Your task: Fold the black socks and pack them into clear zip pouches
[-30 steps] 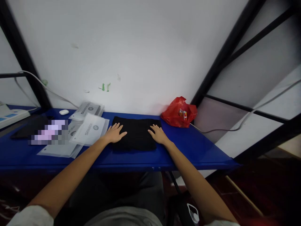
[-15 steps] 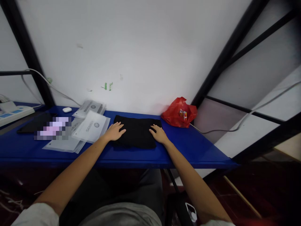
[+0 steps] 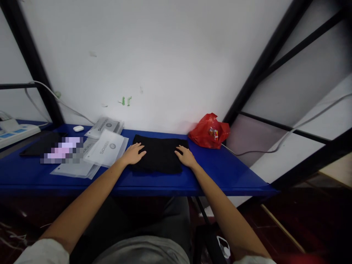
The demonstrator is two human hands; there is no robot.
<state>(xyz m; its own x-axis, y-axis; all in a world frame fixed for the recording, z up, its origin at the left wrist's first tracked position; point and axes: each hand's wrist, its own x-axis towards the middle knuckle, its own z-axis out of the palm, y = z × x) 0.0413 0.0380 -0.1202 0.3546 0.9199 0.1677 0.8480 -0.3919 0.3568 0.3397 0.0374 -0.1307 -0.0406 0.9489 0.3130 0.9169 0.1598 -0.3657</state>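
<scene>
A folded black cloth, perhaps a garment, lies flat on the blue table in front of me. My left hand rests on its left edge, fingers spread and pointing inward. On the opposite edge lies my right hand, also flat with the fingers apart. Both palms press down on the cloth without gripping it. Just left of my left hand is a translucent printed plastic bag, lying on other bags of the same kind.
A red plastic bag stands at the back right. On the left are more printed bags, a white earphone case, a blurred phone, a dark tablet-like slab and a white power strip. A white wall rises behind.
</scene>
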